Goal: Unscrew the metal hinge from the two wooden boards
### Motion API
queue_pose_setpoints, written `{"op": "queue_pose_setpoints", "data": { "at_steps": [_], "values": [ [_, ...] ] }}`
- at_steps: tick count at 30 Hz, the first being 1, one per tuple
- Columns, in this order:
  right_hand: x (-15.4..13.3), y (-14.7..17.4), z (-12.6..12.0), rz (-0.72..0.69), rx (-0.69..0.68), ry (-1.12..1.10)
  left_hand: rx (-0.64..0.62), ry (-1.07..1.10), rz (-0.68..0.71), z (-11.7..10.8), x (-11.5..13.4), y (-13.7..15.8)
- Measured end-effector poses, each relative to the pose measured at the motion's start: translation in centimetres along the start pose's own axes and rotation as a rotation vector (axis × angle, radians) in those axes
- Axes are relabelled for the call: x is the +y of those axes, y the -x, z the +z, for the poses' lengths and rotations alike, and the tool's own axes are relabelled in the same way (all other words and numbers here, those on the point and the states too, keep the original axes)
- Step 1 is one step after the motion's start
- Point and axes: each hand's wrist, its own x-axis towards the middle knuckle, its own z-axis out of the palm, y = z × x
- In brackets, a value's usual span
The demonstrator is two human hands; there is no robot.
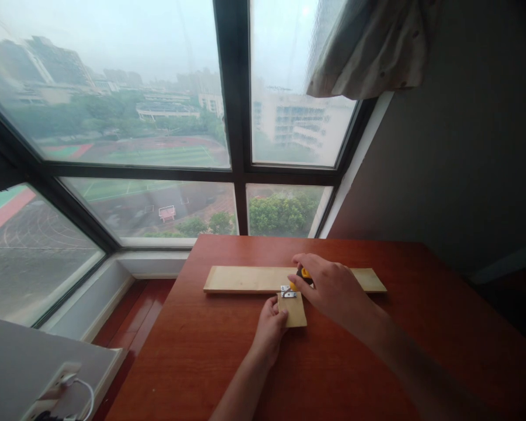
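Observation:
My left hand point(272, 324) is closed on the left edge of a small pale wooden block point(294, 314), thumb on top. A silvery metal hinge point(288, 292) joins or bridges the block's far edge and a long pale wooden board point(245, 279) lying crosswise behind it. In my right hand point(333, 283) is a yellow and black screwdriver point(305, 273), gripped by its handle above the hinge. The tool's tip meets the hinge area, but the exact spot is too small to make out. My right hand hides part of the board.
The reddish-brown table point(193, 362) carries the boards. Large windows point(158, 117) rise beyond its far edge, with a curtain point(372, 52) hanging at upper right. At lower left, a white cable point(87, 389) is plugged into a wall socket point(63, 380).

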Motion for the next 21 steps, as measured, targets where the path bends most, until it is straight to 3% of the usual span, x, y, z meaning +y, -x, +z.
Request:
{"op": "queue_pose_setpoints", "data": {
  "at_steps": [8,16,21],
  "values": [
    [-0.08,0.28,-0.36,-0.105,0.023,-0.071,0.003,-0.01,0.01,0.0,0.09,0.13],
    [0.0,-0.3,0.22,0.01,0.012,0.018,-0.008,0.004,0.007,-0.21,-0.11,-0.12],
    [-0.12,0.24,-0.3,-0.085,0.007,-0.091,-0.006,-0.008,0.019,-0.11,-0.1,-0.1]
  ]
}}
